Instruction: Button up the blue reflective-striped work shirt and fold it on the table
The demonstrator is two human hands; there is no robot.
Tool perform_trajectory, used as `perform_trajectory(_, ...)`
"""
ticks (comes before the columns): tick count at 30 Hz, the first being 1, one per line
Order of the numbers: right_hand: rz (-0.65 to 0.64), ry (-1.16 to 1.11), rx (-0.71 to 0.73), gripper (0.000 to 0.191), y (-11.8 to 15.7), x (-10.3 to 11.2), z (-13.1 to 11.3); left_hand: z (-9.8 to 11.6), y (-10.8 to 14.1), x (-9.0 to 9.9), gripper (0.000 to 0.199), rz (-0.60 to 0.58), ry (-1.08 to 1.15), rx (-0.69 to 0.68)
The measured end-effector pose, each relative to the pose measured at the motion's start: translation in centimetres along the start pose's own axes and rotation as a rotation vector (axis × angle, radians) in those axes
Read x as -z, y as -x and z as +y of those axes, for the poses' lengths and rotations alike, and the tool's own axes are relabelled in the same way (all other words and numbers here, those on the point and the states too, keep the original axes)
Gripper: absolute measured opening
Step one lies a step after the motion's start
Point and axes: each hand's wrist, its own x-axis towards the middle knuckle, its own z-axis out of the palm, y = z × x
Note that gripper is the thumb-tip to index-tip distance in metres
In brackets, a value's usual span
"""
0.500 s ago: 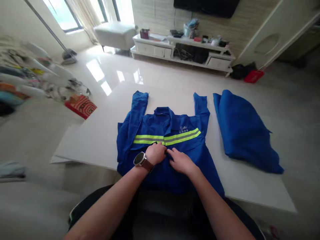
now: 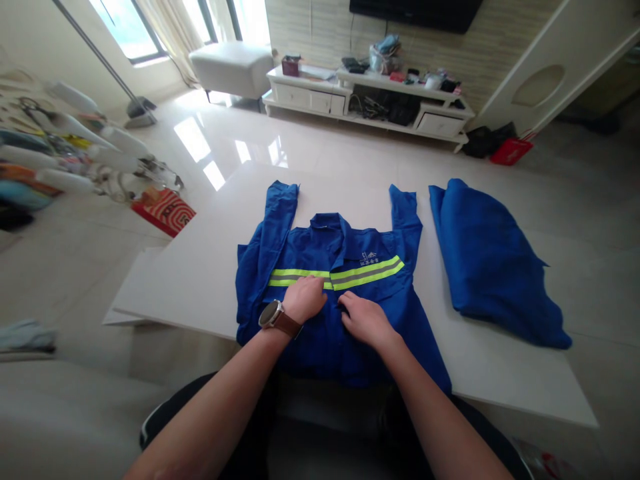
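A blue jacket with a yellow-green reflective band lies front up on the white table, its collar away from me and both sleeves pointing to the far side. My left hand, with a watch at the wrist, is closed on the jacket front just below the band, left of the front opening. Right of the opening, my right hand has its fingers curled against the cloth, pinching the jacket's front. The fingertips of both hands are partly hidden.
A folded blue garment lies on the table's right part. Beyond the table stand a white TV cabinet and a pale bench. A red patterned bag is at the left, beside cluttered items.
My left hand has moved slightly left, away from my right hand, so a gap now shows between them. My right hand has shifted a little to the right.
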Motion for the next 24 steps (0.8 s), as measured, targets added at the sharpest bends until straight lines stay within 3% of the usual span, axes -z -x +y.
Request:
perform_trajectory(2, 0.046, -0.027, -0.032, 0.026, -0.2, 0.0, 0.1, -0.1, 0.0, -0.4, 0.025, -0.144, -0.005, -0.008)
perform_trajectory(4, 0.095, -0.064, -0.048, 0.025, -0.5, 0.0, 0.3, 0.0, 0.0, -0.6, 0.025, -0.194, -0.017, -0.023)
perform_trajectory(15, 0.358, -0.298, -0.016, 0.021, -0.9, 0.0, -0.1, 1.8, -0.4, -0.5, 0.025, -0.046, 0.077, -0.045)
perform_trajectory(22, 0.363, -0.361, 0.082, 0.024, -0.9, 0.1, 0.0, 1.6, -0.3, -0.8, 0.022, 0.009, 0.055, -0.049)
perform_trajectory(24, 0.356, -0.374, 0.054, 0.024, -0.9, 0.2, 0.1, 1.7, -0.3, -0.8, 0.022, 0.023, 0.066, -0.063)
